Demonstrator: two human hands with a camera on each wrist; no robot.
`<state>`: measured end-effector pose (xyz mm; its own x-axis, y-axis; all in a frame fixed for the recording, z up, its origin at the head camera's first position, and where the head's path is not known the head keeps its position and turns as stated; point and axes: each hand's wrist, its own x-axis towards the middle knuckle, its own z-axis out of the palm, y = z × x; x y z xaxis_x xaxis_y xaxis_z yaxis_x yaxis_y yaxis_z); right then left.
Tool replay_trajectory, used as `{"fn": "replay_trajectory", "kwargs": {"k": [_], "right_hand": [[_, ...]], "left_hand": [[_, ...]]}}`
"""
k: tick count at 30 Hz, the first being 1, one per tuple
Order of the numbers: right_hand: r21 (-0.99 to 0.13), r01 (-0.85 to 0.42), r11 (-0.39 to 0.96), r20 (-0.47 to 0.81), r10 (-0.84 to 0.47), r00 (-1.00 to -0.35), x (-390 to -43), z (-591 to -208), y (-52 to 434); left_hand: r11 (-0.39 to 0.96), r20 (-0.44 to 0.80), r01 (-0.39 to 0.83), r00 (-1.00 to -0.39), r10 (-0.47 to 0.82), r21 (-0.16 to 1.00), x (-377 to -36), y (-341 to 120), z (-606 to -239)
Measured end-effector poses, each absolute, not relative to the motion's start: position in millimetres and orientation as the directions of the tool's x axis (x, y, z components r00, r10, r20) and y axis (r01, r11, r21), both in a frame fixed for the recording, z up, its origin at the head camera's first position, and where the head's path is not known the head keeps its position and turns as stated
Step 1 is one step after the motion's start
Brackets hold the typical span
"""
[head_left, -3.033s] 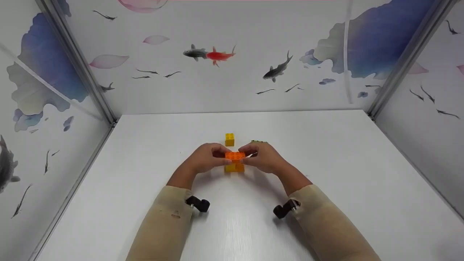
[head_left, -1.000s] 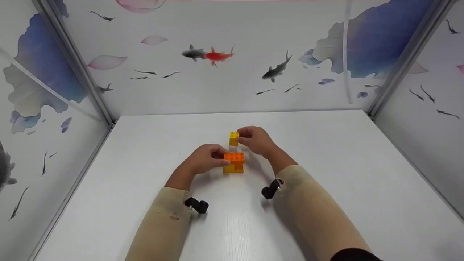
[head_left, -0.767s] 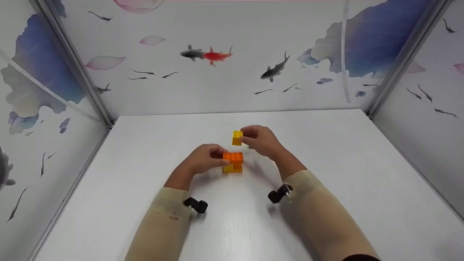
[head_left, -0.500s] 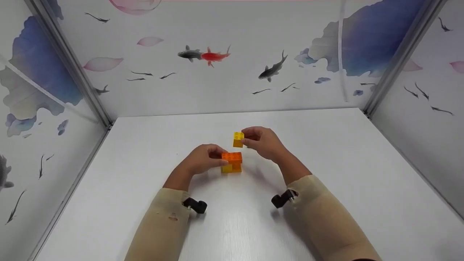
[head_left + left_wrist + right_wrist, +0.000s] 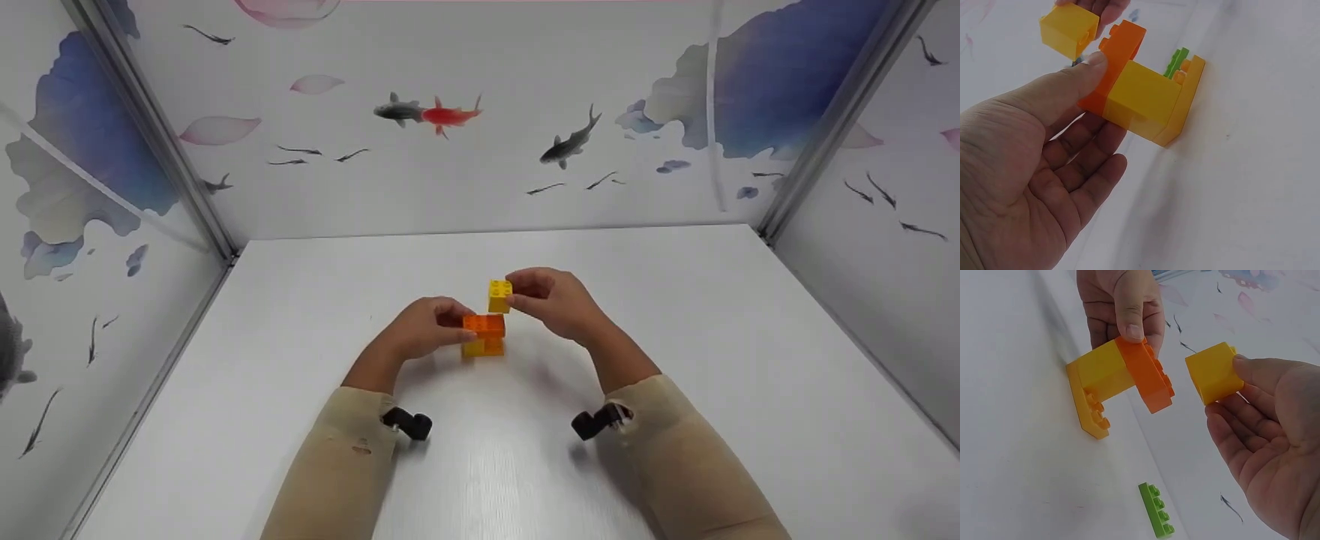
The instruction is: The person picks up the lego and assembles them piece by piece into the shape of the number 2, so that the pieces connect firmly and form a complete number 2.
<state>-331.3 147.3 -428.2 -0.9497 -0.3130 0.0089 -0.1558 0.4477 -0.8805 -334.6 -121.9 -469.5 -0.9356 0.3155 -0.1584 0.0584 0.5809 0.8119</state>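
My left hand (image 5: 427, 328) pinches the orange brick (image 5: 491, 325) on top of a small stack. In the right wrist view that brick sits on a yellow brick (image 5: 1105, 371), which stands on one end of a thin amber plate (image 5: 1079, 396). The orange brick's other end overhangs the plate's bare studs. Between thumb and fingers my right hand (image 5: 559, 304) holds a loose yellow brick (image 5: 498, 298), raised just behind and above the stack's right end. A gap separates it from the orange brick in both wrist views.
A thin green studded plate (image 5: 1156, 509) lies on the white table (image 5: 315, 450) behind the stack, hidden in the head view. Printed panels (image 5: 480, 187) wall the table at the back and both sides.
My right hand has left the orange brick, gripped the yellow brick at the back and lifted it. It has carried that brick rightward and nearer the stack. My left hand keeps its place.
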Motion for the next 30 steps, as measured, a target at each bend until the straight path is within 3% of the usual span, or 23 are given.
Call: {"fn": "replay_trajectory", "kwargs": {"k": [30], "right_hand": [[-0.878,-0.141,0.458,-0.056,-0.389,-0.920,-329.5,-437.5,145.1]], "left_hand": [[0.549,-0.138,0.075,-0.932,0.337,0.832,-332.4,-121.4,-468.8]]}}
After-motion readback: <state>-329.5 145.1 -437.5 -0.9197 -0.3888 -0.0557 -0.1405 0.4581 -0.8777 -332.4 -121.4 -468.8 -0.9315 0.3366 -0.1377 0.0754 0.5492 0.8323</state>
